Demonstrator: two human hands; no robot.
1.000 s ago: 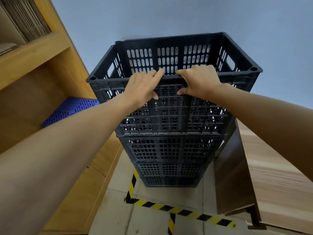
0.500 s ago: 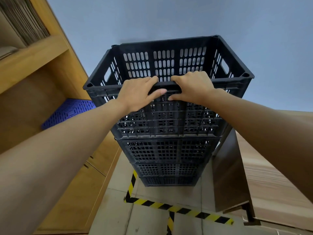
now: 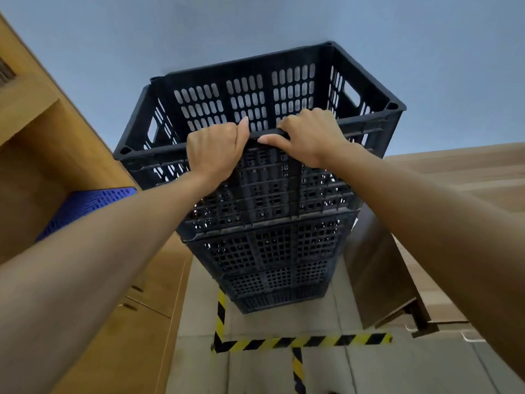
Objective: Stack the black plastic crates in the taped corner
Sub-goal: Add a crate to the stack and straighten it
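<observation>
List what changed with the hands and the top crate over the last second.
The left hand went from fingers laid flat along the near rim of the top crate to a curled grip on it. The right hand kept its hold on the same rim. The crate stayed on the black stack inside the striped tape.

On your left: wooden shelving [image 3: 42, 143] holding a blue perforated crate [image 3: 85, 206]. On your right: a wood-grain table [image 3: 443, 251]. Behind: a grey-blue wall [image 3: 199, 32].

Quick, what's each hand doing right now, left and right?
Left hand: closed, gripping the near rim of the top black crate.
Right hand: closed, gripping the same rim beside it.
</observation>
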